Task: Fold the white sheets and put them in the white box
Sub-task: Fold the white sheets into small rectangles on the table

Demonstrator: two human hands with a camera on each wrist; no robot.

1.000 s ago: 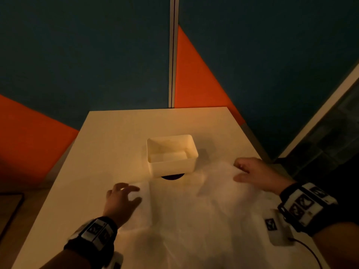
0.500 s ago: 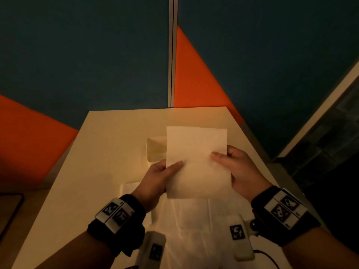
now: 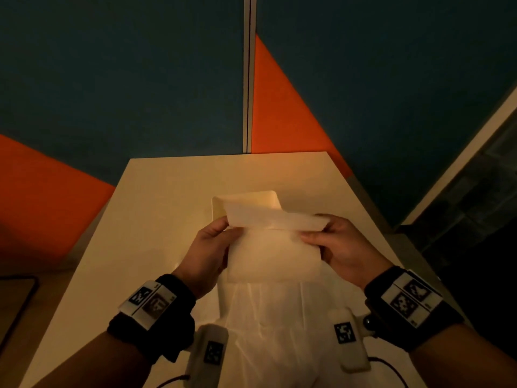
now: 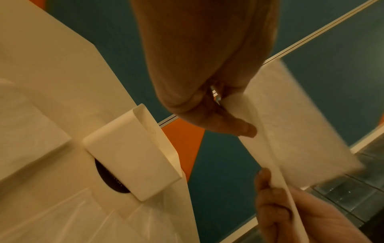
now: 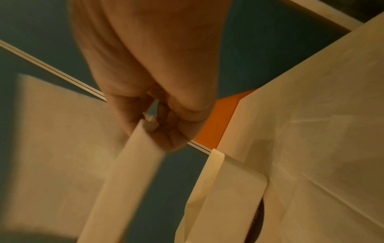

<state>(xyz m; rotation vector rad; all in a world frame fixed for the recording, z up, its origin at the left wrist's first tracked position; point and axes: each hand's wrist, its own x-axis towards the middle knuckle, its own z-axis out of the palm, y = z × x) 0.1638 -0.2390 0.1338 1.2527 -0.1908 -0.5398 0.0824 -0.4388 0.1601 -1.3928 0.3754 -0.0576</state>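
No readable text, wristband markers (image 3: 411,299) coded patterns, small print perhaps blurred

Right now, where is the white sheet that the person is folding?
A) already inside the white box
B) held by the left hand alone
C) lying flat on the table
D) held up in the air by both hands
D: the left hand and the right hand each pinch a side of the white sheet, whose top edge bends over, above the table and in front of the white box.
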